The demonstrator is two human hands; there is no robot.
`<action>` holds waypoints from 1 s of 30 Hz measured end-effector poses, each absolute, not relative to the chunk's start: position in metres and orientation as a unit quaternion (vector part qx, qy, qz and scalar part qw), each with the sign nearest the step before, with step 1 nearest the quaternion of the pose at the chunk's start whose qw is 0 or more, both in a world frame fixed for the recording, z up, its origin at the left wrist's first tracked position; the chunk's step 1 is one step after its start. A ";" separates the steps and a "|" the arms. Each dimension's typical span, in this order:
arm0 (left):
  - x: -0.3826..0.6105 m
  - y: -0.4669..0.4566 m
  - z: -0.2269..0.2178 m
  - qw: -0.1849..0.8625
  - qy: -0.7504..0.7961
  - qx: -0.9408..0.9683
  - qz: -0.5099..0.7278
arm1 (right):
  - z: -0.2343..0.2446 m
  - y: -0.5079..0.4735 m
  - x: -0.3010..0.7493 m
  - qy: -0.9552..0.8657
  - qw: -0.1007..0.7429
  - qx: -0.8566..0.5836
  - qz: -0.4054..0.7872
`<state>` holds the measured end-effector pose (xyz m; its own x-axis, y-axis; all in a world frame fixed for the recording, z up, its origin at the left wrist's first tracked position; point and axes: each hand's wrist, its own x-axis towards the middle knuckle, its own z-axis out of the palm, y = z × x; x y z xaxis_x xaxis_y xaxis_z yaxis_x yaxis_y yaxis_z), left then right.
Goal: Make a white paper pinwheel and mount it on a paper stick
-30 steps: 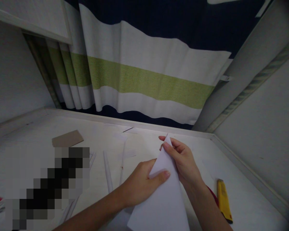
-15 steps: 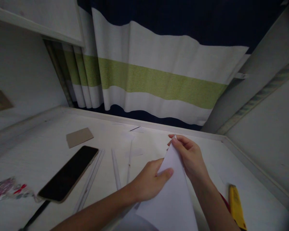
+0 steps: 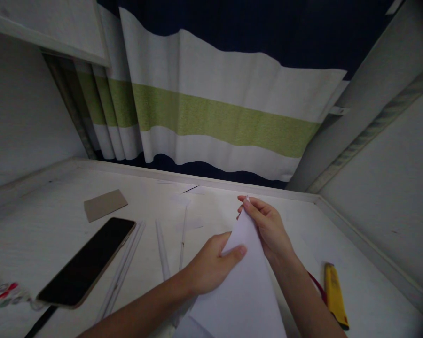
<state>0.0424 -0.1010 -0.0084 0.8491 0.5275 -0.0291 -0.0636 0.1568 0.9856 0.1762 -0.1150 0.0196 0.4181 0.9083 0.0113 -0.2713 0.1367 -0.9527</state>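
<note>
A white sheet of paper (image 3: 243,286), folded to a point at its far end, lies tilted over the white desk (image 3: 56,211). My left hand (image 3: 211,265) grips its left edge, thumb pressed on top. My right hand (image 3: 268,227) pinches the pointed tip between fingers and thumb. Both hands are closed on the paper.
A dark phone (image 3: 86,260) lies at the left with thin white paper strips (image 3: 162,251) beside it. A brown card piece (image 3: 105,204) sits further back. A yellow utility knife (image 3: 334,293) lies at the right. A striped curtain (image 3: 215,112) hangs behind the desk.
The hands and paper hold nearly the same pose; my right fingers have closed tighter on the tip. The view has swung slightly left and right.
</note>
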 end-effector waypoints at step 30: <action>0.041 -0.103 -0.004 0.719 0.201 0.629 0.217 | 0.019 -0.112 0.185 -0.310 0.685 -0.487 0.444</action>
<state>0.0412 -0.1034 -0.0043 0.8248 0.5652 -0.0160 -0.0589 0.1139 0.9917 0.1846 -0.1120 0.0192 0.4138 0.9103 -0.0070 -0.3051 0.1314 -0.9432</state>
